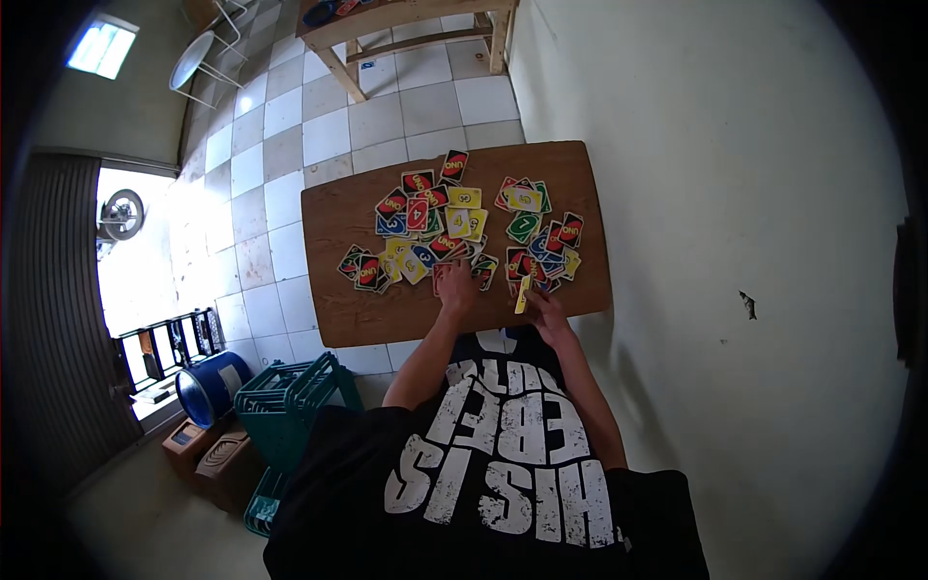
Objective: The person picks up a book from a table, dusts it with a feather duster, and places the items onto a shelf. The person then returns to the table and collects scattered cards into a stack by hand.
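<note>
UNO cards lie in a loose, overlapping heap point(418, 215) on the brown wooden table. My left hand point(458, 288) is at the near edge of this heap. Its fingers are bent together and point down among the cards, and their tips are partly hidden. A yellow card point(523, 296) stands tilted between the closed fingers of my right hand point(549, 319), close to the table's front edge. Just beyond that hand is a second group of mixed cards point(547, 253). Farther back sit a green card point(523, 227) and a small stack topped by a yellow card point(525, 200).
The table point(338, 300) stands near a pale wall point(715, 193) on the right. Another wooden table point(406, 17) is at the back. To the left are stacked green plastic furniture point(290, 401), a blue drum point(211, 387) and an open doorway. A white chair point(193, 60) stands farther off.
</note>
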